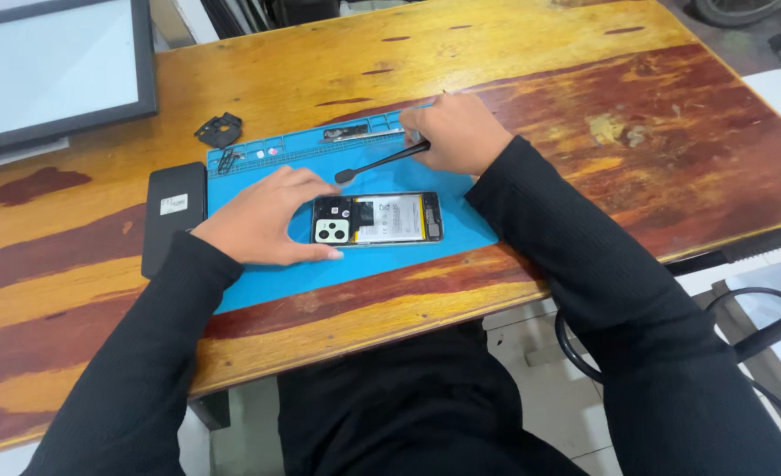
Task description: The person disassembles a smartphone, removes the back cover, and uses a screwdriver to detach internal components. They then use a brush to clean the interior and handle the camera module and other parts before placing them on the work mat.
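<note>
A: Well, take the blue work mat (276, 278) as the anchor and start at its left. What sits there?

B: Just off its left edge lies a flat black slab with a small white label (173, 227), likely the phone's back cover laid aside. Above the mat's upper left corner rests a small black plastic piece (219, 130), off the mat on the wooden table (584, 106). Far beyond that corner stands a framed screen (51, 70).

A: And on the mat itself?

B: The left hand (262, 216) lies flat, fingers spread and curved round the left end of the opened phone (378, 219), thumb along its near edge. It grips nothing; I'd judge it pins the phone so it can't slide. The phone lies at the mat's middle, back off, battery and camera block showing.

A: Further right?

B: The mat's far rim has small compartments (337, 138) with screws and bits, probably kept there so they don't roll. The right hand (456, 134) sits over the upper right of the mat, closed round a slim black pry tool (381, 162), whose tip points down-left toward the phone's upper left corner, apart from it.
</note>
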